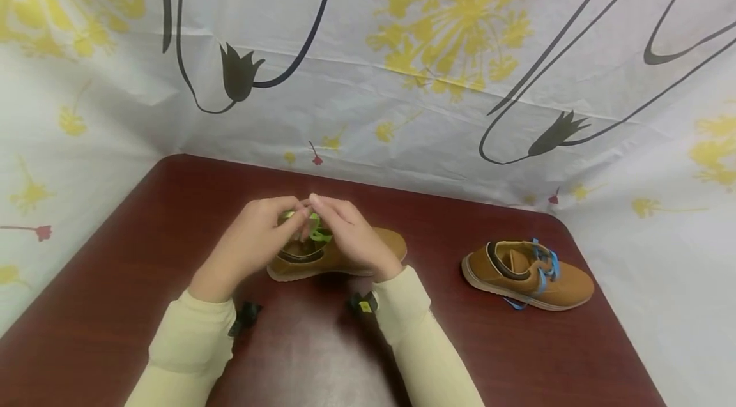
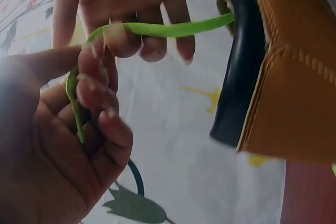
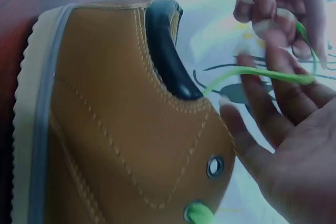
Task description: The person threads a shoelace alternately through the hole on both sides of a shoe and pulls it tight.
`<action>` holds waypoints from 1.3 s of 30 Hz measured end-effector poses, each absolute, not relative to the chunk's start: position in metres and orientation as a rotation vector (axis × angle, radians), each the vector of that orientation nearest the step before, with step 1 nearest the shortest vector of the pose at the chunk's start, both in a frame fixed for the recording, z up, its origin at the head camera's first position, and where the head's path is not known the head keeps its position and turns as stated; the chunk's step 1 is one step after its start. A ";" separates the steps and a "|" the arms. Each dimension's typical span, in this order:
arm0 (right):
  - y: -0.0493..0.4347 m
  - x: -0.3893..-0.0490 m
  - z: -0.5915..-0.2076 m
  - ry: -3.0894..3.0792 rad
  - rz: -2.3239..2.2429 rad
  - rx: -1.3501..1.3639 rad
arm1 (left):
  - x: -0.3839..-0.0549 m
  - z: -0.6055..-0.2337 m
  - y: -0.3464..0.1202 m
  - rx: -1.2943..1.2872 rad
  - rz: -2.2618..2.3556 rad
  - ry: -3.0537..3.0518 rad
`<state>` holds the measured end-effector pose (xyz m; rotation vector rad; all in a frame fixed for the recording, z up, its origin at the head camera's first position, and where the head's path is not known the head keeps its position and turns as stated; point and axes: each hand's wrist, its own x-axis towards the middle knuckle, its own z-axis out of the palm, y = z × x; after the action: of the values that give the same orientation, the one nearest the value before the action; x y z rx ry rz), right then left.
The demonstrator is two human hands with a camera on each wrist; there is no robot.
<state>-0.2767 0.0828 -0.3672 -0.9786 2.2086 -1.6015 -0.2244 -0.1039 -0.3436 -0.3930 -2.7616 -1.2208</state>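
Observation:
A tan shoe (image 1: 330, 258) with a dark collar and green lace stands on the table below both hands. In the left wrist view, my left hand (image 2: 58, 145) pinches the green shoelace (image 2: 178, 28) between thumb and index finger, its loose end hanging over the palm. My right hand (image 3: 294, 124) is beside the shoe's opening, fingers mostly extended, with the lace lying across them. From the shoe, the lace runs past the right fingers to the left hand. A free eyelet (image 3: 214, 166) shows near the collar, and green lace (image 3: 200, 213) passes through the one below.
A second tan shoe (image 1: 558, 282) with a blue lace (image 1: 543, 273) stands at the right of the dark red table (image 1: 299, 356). Behind the table hangs a white patterned sheet (image 1: 345, 94). Dark wrist straps or mounts (image 1: 362, 302) sit below the cuffs.

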 end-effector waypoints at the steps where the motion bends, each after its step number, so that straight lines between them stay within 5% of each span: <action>1: 0.082 -0.277 -0.367 2.222 -1.597 -0.966 | -0.224 -0.345 -0.102 -0.387 -1.218 -2.754; 17: 0.105 -0.294 -0.372 2.188 -1.682 -0.790 | -0.229 -0.350 -0.102 -0.420 -1.222 -2.846; 39: 0.120 -0.305 -0.379 2.305 -1.539 -0.938 | -0.236 -0.372 -0.074 -0.263 -1.218 -2.753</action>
<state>-0.3051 0.1202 -0.3785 -0.9379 2.3048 -1.5394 -0.2358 -0.0738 -0.3719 -0.2626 -2.7529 -1.2184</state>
